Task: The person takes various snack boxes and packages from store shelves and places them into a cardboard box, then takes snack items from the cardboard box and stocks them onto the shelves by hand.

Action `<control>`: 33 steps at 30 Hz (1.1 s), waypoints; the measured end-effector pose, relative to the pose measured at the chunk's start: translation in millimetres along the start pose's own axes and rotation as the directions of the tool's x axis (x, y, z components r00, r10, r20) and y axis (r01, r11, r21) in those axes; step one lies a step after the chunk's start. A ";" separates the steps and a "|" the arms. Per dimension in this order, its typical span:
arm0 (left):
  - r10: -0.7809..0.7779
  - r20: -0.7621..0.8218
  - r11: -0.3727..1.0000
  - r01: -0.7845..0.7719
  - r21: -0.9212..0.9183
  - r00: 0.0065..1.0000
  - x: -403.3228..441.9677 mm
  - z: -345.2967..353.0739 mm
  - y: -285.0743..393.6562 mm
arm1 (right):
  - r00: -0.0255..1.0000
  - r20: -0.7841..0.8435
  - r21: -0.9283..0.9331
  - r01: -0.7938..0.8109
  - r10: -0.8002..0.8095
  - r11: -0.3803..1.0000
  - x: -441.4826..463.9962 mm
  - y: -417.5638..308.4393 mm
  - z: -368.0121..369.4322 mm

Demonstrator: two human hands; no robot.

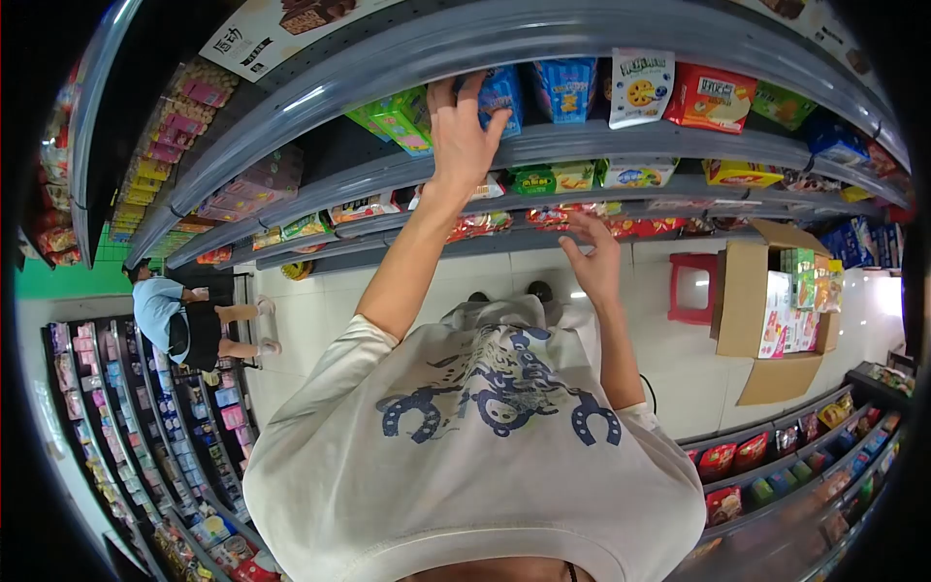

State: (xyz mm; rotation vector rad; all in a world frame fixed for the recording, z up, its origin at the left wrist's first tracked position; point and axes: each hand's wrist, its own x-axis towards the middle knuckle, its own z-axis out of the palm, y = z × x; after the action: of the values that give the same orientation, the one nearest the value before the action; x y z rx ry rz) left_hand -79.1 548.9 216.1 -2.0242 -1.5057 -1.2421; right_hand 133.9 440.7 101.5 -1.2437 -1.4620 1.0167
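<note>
My left hand point(461, 136) reaches up to an upper shelf. Its fingers curl at the left side of a blue snack package point(501, 95), and the thumb lies across the front; the fingertips are partly hidden. Just left of this hand, a bright green box point(398, 118) leans at an angle. Another blue package point(564, 89) stands farther right, beside a white pouch with a yellow cookie picture point(641, 87) and a red packet point(711, 97). My right hand point(593, 257) hovers before the lower shelves, fingers apart, holding nothing.
An opened cardboard box point(745, 301) with packets inside stands at the right, beside a red plastic stool point(691, 288). Lower shelves point(582, 145) hold more snacks. Another person point(163, 312) in a light blue top is at the left. Shelving with red packets point(718, 461) lies lower right.
</note>
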 end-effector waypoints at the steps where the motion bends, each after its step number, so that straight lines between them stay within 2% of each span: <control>1: -0.001 0.001 1.000 0.001 -0.013 1.000 0.6 3.5 -2.3 | 1.000 0.014 0.003 -0.028 0.028 1.000 -2.2 -2.8 -3.1; 5: 0.011 0.024 0.999 -0.010 -0.035 1.000 0.0 3.6 -3.8 | 0.994 0.074 0.005 -0.076 0.076 0.997 -15.8 -14.3 -15.1; 11: 0.126 0.020 0.991 -0.126 0.047 0.992 -16.6 -28.1 27.1 | 0.988 -0.023 0.042 -0.150 0.151 0.988 -64.0 -7.0 -26.5; 12: 0.174 -0.001 0.985 -0.174 -0.011 0.985 -26.4 -32.0 35.4 | 0.988 -0.041 0.056 -0.147 0.149 0.988 -75.8 -2.2 -25.5; 14: 0.276 0.066 0.956 -0.267 -0.120 0.959 -60.7 -42.5 57.9 | 0.977 -0.043 0.046 -0.206 0.208 0.977 -98.3 2.7 -23.1; 16: 0.340 0.228 0.917 -0.268 -0.297 0.912 -107.2 -53.1 75.2 | 0.967 -0.043 0.028 -0.249 0.250 0.968 -123.7 10.0 -16.3; 17: 0.329 0.285 0.918 -0.234 -0.322 0.900 -141.2 -53.5 76.4 | 0.964 -0.042 0.017 -0.263 0.263 0.965 -136.7 17.3 -9.9; 19: 0.203 0.506 0.932 -0.008 -0.362 0.838 -220.2 -51.1 61.4 | 0.960 -0.037 0.019 -0.278 0.279 0.960 -163.8 17.7 -5.2; 20: 0.118 0.614 0.936 0.120 -0.332 0.780 -266.9 -50.8 48.0 | 0.960 -0.025 0.031 -0.279 0.280 0.960 -178.9 13.7 -0.9; 21: -0.037 0.755 0.932 0.296 -0.211 0.654 -325.3 -49.0 26.3 | 0.959 -0.010 0.046 -0.283 0.284 0.958 -194.5 8.8 5.1; 22: -0.233 0.845 0.905 0.426 0.008 0.481 -400.6 -46.1 1.8 | 0.955 0.020 -0.022 -0.296 0.296 0.955 -208.5 1.8 8.8; 23: -0.398 0.882 0.787 0.587 0.187 0.252 -484.5 -48.4 -28.3 | 0.948 0.054 -0.098 -0.308 0.314 0.946 -222.7 -7.8 7.5; 24: -0.563 0.817 0.752 0.490 0.442 0.127 -589.0 -58.4 -52.6 | 0.938 0.094 -0.175 -0.315 0.335 0.933 -238.2 -18.2 2.9; 25: -0.627 0.777 0.694 0.416 0.587 -0.052 -643.1 -86.9 -60.3 | 0.908 0.142 -0.281 -0.344 0.394 0.896 -252.8 -30.0 -3.7; 26: -0.618 0.757 0.663 0.375 0.648 -0.213 -671.5 -128.2 -60.9 | 0.880 0.176 -0.380 -0.352 0.441 0.855 -261.5 -39.0 -11.0; 27: -0.583 0.741 0.648 0.361 0.671 -0.333 -690.7 -166.3 -57.4 | 0.892 0.151 -0.336 -0.358 0.425 0.871 -271.5 -33.9 -17.8; 29: -0.512 0.707 0.614 0.368 0.698 -0.488 -721.3 -225.9 -47.4 | 0.904 0.097 -0.219 -0.389 0.417 0.895 -299.3 -4.0 -27.6; 32: -0.454 0.672 0.565 0.395 0.725 -0.585 -732.0 -273.9 -33.5 | 0.872 0.013 -0.206 -0.476 0.489 0.855 -318.8 16.8 -34.3; 33: -0.439 0.673 0.560 0.405 0.723 -0.595 -736.9 -279.4 -31.5 | 0.887 0.024 -0.229 -0.445 0.462 0.866 -320.4 19.1 -33.9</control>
State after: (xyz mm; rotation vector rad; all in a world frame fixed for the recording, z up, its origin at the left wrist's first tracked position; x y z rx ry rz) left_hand -277.6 -80.0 -216.5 -1.9993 -3.4887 1.3597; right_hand 187.9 127.2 47.2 -1.7850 -1.3963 1.2471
